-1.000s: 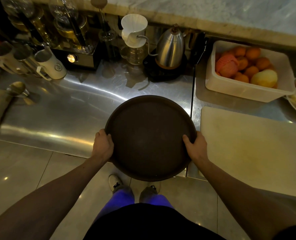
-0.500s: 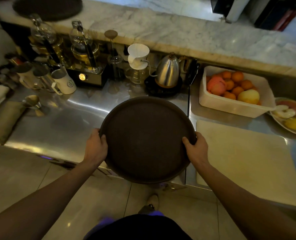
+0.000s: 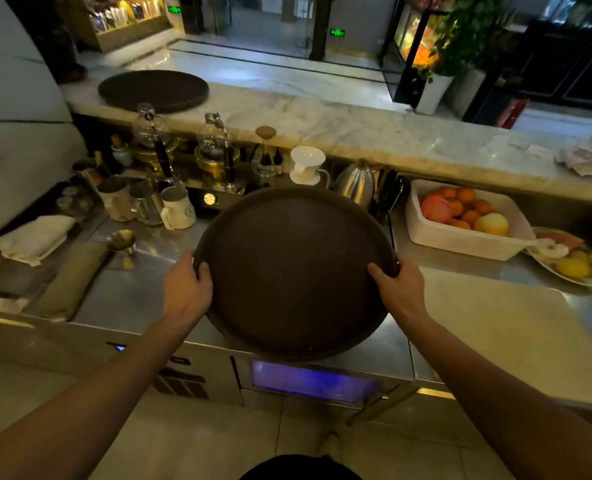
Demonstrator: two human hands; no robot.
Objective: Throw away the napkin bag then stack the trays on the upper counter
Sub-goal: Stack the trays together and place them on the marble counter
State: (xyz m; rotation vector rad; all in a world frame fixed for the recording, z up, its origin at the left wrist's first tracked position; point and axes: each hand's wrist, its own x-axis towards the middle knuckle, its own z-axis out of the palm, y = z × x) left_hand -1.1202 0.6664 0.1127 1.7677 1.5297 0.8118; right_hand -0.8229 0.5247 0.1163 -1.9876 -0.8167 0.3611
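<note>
I hold a round dark brown tray above the steel lower counter, tilted slightly toward me. My left hand grips its left rim and my right hand grips its right rim. A second round dark tray lies flat on the marble upper counter, far left. No napkin bag is in sight.
Siphon brewers, a white dripper, a steel kettle and mugs line the back of the lower counter. A white tub of fruit, a fruit plate and a cutting board sit right. Crumpled paper lies on the upper counter.
The tray has risen off the lower counter and moved forward in both hands. My view has tilted up, bringing the upper counter and its tray into sight.
</note>
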